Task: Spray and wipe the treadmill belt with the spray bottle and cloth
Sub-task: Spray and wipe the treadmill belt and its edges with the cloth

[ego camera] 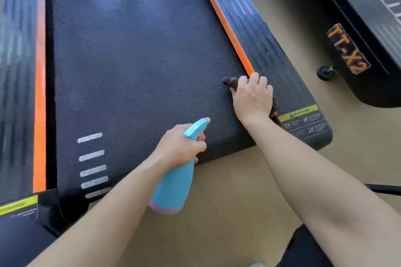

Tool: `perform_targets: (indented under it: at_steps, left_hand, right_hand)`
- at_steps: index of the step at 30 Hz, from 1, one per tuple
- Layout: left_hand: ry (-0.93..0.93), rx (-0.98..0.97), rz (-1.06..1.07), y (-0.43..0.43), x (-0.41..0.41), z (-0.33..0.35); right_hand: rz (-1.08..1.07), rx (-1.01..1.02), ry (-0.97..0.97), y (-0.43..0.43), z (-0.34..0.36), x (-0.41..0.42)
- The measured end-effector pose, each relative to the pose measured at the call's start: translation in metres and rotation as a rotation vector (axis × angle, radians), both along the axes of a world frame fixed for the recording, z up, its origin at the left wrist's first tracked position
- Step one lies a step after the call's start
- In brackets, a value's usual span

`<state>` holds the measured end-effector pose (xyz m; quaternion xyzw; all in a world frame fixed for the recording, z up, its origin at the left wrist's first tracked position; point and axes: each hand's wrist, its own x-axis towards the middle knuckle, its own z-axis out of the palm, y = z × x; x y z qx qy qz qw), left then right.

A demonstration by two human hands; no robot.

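The black textured treadmill belt fills the upper middle of the view, with orange strips along both sides. My left hand grips a light blue spray bottle with a pink base, held over the belt's near edge with the nozzle pointing up and right. My right hand presses a dark brown cloth onto the belt's right edge, beside the orange strip. Most of the cloth is hidden under that hand.
The right side rail carries a yellow warning label near its end. A second treadmill marked TT-X2 stands to the right across a strip of beige floor. The left side rail runs along the left.
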<state>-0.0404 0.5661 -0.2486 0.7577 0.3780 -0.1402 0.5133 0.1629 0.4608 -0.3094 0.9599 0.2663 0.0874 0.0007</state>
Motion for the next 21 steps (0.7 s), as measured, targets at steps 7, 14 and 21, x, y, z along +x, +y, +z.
perform_targets:
  at_steps: [7,14,21]
  left_hand:
    - [-0.015,-0.001,0.041,0.009,-0.009,0.018]
    - [-0.031,0.031,0.069,0.032,-0.032,0.042]
    - [-0.042,0.035,0.134,0.046,-0.056,0.049]
  right_hand:
    - [0.126,0.095,0.187,-0.058,-0.001,-0.084]
    - [0.303,0.375,0.676,-0.016,0.031,-0.095]
    - [0.041,0.233,0.115,0.005,0.035,-0.06]
